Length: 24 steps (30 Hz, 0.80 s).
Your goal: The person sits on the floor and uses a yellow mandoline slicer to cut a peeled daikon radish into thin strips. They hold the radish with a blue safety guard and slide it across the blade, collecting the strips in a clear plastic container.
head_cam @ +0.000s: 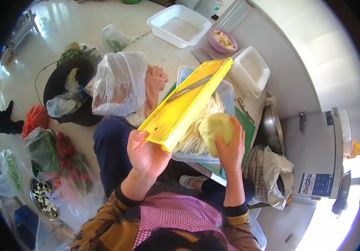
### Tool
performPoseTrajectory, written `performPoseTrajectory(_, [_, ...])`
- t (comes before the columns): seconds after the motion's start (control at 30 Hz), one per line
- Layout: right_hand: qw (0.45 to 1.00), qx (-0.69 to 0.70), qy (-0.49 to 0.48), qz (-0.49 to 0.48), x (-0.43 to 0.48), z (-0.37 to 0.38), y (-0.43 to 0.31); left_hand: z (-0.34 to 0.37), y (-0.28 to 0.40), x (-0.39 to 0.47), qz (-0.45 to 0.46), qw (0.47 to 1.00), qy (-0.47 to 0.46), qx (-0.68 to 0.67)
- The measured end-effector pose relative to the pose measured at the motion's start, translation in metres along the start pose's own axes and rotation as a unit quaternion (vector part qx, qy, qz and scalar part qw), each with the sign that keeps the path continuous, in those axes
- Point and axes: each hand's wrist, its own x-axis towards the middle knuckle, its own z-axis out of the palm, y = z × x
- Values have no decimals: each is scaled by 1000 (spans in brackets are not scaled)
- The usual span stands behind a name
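A yellow plastic mandoline slicer (180, 109) with a toothed metal blade (190, 88) slants over a clear plastic tub (230, 97). My left hand (147, 157) grips its near end. My right hand (234, 153) holds a peeled, pale green vegetable (216, 131), apart from the blade and to the right of the slicer. In the tub lies a heap of pale shreds (195, 138), partly hidden by the slicer and the vegetable. Beneath the tub is a green cutting board (245, 125).
On the table stand a white basin (180, 28), a purple bowl of pale pieces (222, 40), white containers (253, 69), a pinkish cloth (155, 84) and a plastic bag (120, 81). A black bucket (68, 84) and bagged vegetables (51, 150) are on the floor at left. Someone's shoe (9, 109) shows there.
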Motion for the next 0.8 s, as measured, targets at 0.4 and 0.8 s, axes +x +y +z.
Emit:
performPoseTrajectory(0.4, [984,167,41,49,110,44,43,-5,2,6,-5,999,-45,-7])
performPoseTrajectory(0.8, [751,600,101,259,5,-34,54,-56,-89,-34,-55,864,70,496])
